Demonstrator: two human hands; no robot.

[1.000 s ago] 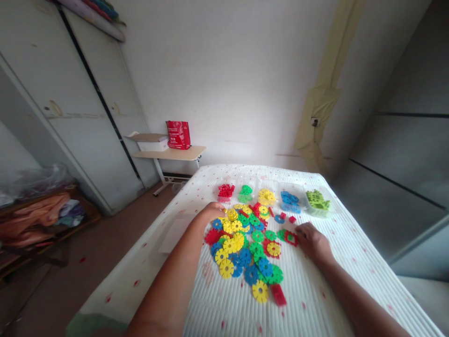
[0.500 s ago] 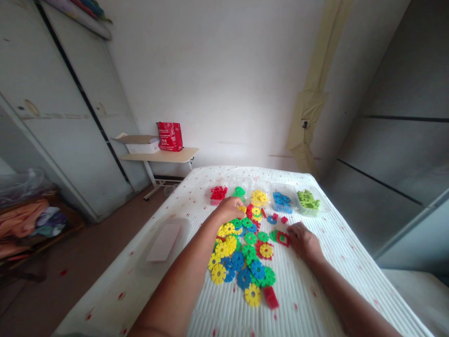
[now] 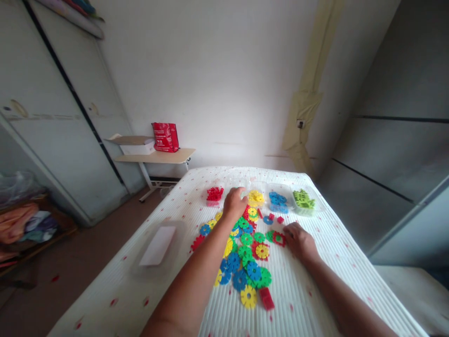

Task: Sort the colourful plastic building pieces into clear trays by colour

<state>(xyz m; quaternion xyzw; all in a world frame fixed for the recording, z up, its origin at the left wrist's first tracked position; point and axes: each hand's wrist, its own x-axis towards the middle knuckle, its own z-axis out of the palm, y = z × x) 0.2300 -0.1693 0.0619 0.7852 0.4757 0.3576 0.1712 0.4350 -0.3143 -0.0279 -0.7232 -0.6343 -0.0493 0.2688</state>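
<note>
My left hand (image 3: 235,203) is over the clear box with green pieces, behind the pile; its thumb and forefinger look apart, and nothing shows between them. It hides most of that box. My right hand (image 3: 300,239) rests on the cloth with its fingers curled, the tips against or just beside a red square piece (image 3: 278,239) with a green centre. What those fingers hold, if anything, is hidden. Between my arms spreads a loose pile of notched plastic discs, among them a blue disc (image 3: 240,279), a yellow disc (image 3: 249,296) and a green disc (image 3: 246,239).
Along the far side stand clear boxes of red pieces (image 3: 214,194), yellow pieces (image 3: 256,197), blue pieces (image 3: 278,200) and light green pieces (image 3: 303,200). A red block (image 3: 266,298) lies at the near end. At left lies a clear lid (image 3: 180,243) with a pale card (image 3: 157,246).
My left hand has moved forward from the pile's far end to over the green pieces' box. My right hand has stayed by the red square piece. The view has shifted slightly.
</note>
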